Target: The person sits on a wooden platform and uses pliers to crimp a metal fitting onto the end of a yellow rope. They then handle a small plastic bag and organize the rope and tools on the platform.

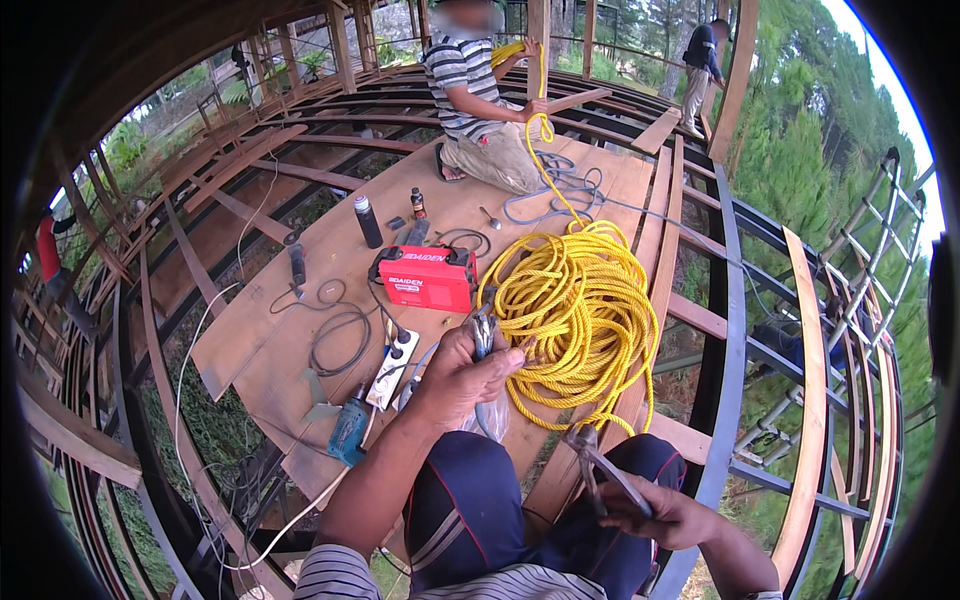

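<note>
My left hand (458,378) is closed in front of the yellow rope. A grey-blue bundle (484,336) sticks up out of its grip, and clear plastic (492,416) hangs below; the fingers hide what exactly it is. Lower right, over my knee, my right hand (660,512) is wrapped round the handles of metal pincers (586,446). Their jaws point up and left, close to the lower edge of the rope. The big coil of yellow rope (575,305) lies on the boards just beyond both hands.
A red welding machine (428,284), white power strip (392,370), teal drill (350,428), black bottle (368,222) and loose cables stand or lie on the plywood (250,335). A co-worker (480,110) kneels ahead, holding the rope. Open gaps show between the metal beams (735,350).
</note>
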`<act>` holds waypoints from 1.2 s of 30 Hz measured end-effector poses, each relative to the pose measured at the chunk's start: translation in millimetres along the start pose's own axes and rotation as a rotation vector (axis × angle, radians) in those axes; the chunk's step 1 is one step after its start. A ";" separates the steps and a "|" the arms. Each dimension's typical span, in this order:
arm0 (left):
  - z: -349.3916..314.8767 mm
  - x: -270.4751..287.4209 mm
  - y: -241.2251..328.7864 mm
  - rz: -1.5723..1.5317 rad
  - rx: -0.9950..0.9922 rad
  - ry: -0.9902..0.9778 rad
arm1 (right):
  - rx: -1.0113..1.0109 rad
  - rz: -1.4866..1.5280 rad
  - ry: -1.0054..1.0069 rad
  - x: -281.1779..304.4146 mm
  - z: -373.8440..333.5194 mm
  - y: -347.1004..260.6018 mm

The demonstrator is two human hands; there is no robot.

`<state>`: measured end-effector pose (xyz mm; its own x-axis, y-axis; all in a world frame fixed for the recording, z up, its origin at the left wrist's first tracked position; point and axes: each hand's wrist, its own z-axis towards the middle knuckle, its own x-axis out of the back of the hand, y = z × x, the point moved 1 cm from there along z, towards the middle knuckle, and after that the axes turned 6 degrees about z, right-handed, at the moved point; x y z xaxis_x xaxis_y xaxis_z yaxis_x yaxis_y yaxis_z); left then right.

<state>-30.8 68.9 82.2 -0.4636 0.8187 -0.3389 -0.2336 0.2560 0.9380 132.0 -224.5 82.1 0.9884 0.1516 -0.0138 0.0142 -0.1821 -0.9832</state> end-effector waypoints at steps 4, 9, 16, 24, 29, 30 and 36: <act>13.6 -13.0 -1.4 -0.142 0.083 -0.084 | 0.100 -1.352 0.546 32.8 32.1 -32.7; 13.2 -11.9 -7.7 -0.240 0.146 -0.177 | 0.186 -1.646 0.597 56.5 33.0 -59.6; 5.8 -22.1 0.2 -0.037 0.134 -0.171 | 0.289 -1.711 0.533 57.8 37.6 -83.9; 12.2 -21.7 -6.3 0.039 0.167 -0.213 | 0.321 -1.657 0.441 64.5 32.2 -86.7; 16.8 -23.6 -12.3 0.110 0.212 -0.198 | 0.225 -1.783 0.438 63.7 28.1 -87.7; 19.1 -22.5 -15.8 0.116 0.221 -0.222 | 0.199 -1.817 0.436 63.9 26.4 -88.4; 20.6 -26.8 -17.7 0.380 0.139 -0.299 | 0.112 -1.782 0.308 69.9 28.5 -81.6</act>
<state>3.4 53.0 76.2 -0.2239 0.9736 0.0452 0.0298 -0.0395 0.9988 195.6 -171.4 156.2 -0.2085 -0.0975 0.9731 0.9761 0.0409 0.2133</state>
